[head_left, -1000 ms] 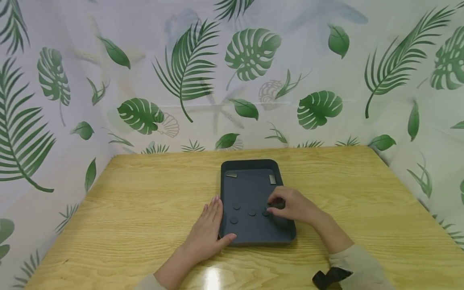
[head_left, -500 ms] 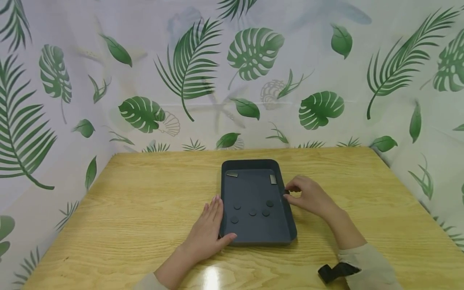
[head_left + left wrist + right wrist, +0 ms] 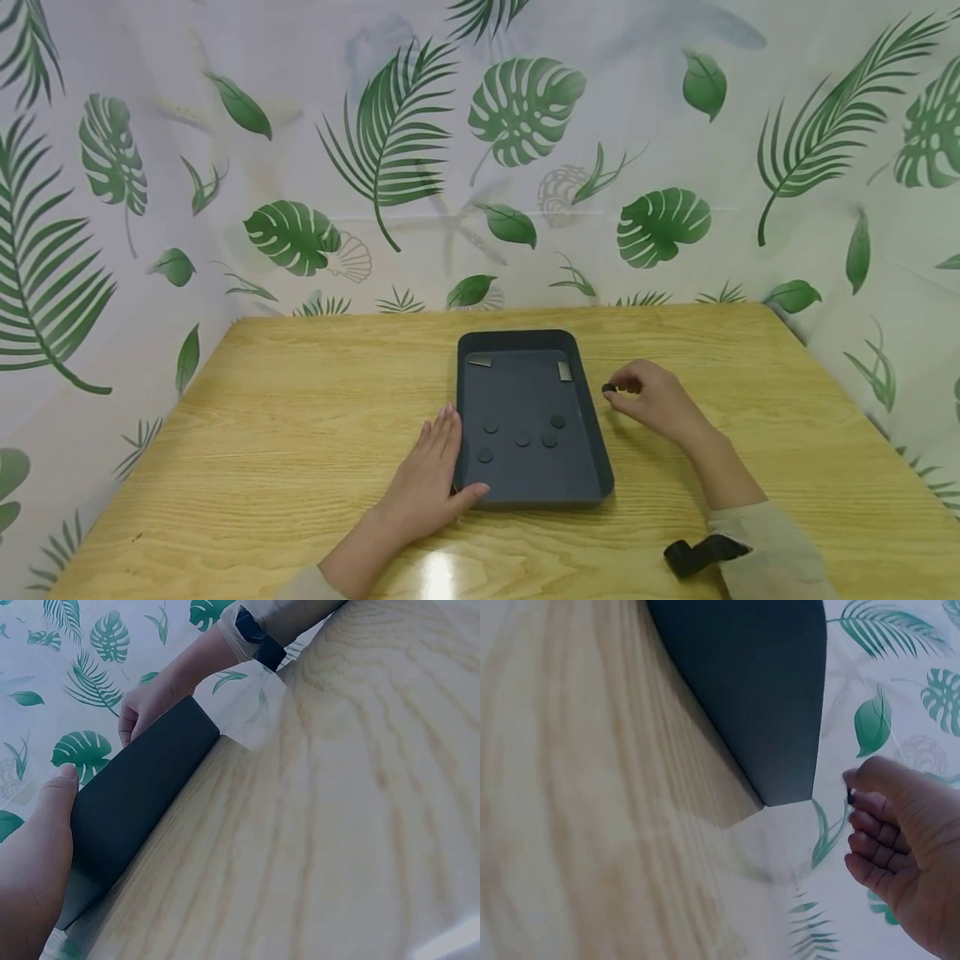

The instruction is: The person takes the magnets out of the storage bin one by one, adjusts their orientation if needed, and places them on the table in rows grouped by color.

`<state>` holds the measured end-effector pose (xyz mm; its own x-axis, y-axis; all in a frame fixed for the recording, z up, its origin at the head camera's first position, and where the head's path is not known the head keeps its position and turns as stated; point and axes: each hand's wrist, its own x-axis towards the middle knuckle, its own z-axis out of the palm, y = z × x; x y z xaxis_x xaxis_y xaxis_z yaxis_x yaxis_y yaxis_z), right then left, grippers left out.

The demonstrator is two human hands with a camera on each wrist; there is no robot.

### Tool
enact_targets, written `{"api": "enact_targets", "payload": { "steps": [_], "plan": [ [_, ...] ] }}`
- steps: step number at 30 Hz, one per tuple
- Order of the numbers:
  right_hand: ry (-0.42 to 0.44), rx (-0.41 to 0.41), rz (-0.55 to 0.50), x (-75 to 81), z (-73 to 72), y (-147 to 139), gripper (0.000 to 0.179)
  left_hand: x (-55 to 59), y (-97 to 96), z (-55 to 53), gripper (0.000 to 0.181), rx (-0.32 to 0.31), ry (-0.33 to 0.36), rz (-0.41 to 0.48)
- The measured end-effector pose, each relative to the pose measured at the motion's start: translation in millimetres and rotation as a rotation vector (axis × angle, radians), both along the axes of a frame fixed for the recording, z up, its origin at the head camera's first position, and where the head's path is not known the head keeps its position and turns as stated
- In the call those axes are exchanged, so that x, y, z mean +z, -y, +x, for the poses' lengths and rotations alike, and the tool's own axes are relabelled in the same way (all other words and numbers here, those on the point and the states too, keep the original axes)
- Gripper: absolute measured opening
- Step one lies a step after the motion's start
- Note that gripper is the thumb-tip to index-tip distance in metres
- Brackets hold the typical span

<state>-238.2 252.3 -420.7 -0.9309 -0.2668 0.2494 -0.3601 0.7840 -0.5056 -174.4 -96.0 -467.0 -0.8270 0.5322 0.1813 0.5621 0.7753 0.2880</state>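
Observation:
A dark grey rectangular tray (image 3: 517, 387) lies on the table, with several small dark round discs (image 3: 522, 439) on its floor. My left hand (image 3: 423, 479) rests along the tray's left side, fingers straight, thumb over the near rim; the left wrist view shows the thumb (image 3: 56, 802) against the dark tray wall (image 3: 142, 795). Just right of the tray, my right hand (image 3: 652, 404) pinches one small black disc (image 3: 609, 388) between thumb and index finger. In the right wrist view only the thin edge of this disc (image 3: 849, 793) shows at the fingertips, apart from the tray.
Two small shiny rectangular pieces sit in the tray's far part, one silvery piece (image 3: 481, 362) at left and another piece (image 3: 565, 372) by the right wall. Around the tray spreads a wood-grain table (image 3: 315, 400). Behind it hangs a leaf-patterned cloth (image 3: 420, 267).
From inside the tray, my right hand has moved up and right, over the right rim, with a black disc in its fingertips. The left hand and tray have stayed in place.

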Motion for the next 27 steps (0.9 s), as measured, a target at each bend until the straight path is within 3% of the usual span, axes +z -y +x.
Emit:
{"api": "enact_targets", "payload": {
  "steps": [4, 17, 22, 27],
  "plan": [
    [0.083, -0.052, -0.11, -7.3, -3.6, -6, 0.02, 0.9, 0.3, -0.1, 0.09, 0.0, -0.001, 0.008],
    [0.176, -0.148, -0.081, -28.2, -13.1, -26, 0.029, 1.3, -1.2, -0.4, 0.09, -0.002, 0.014, -0.001],
    [0.248, -0.164, -0.109, -37.9, -17.4, -27, 0.032, 1.8, -1.2, -0.2, 0.09, 0.002, 0.021, 0.002],
    [0.262, -0.171, -0.102, -42.4, -20.7, -24, 0.033, 2.2, -0.8, 0.6, 0.089, 0.004, 0.033, 0.009]
  ]
}}
